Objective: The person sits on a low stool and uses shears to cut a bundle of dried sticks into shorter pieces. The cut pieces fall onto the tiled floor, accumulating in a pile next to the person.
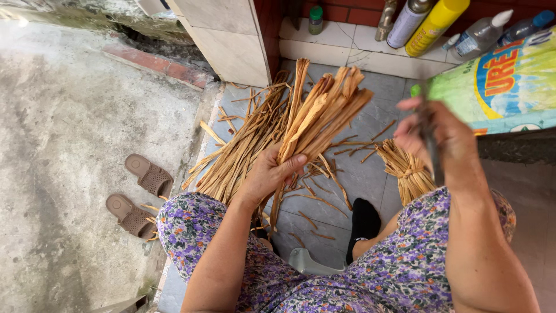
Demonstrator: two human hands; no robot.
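Nearest the camera: the person's lap in a purple floral dress [324, 278], knees apart, both forearms reaching out over it.
Left hand [267, 174]: fingers and thumb closed round a bunch of dried tan strips [315, 113], gripped near its lower end; the strips fan up and away from the hand.
Right hand [443, 142]: closed on a thin dark tool [430, 136] with a green tip, blurred, so what kind of tool it is cannot be told.
Strips on the floor: a loose pile [243, 150] lies just left of the held bunch; a tied bundle [405, 168] rests by the right knee; scraps are scattered between.
Containers: along the tiled ledge [341, 43] at the back stand a small green-capped jar [315, 20], a grey spray can [408, 22], a yellow can [435, 20] and two clear spray bottles [483, 32]; their contents are not visible. A printed sack [504, 87] lies at right.
Edges and room: the grey tile floor [376, 93] ends at a step on the left; beyond it lies bare concrete [63, 145] with a pair of brown sandals [139, 194] near the edge.
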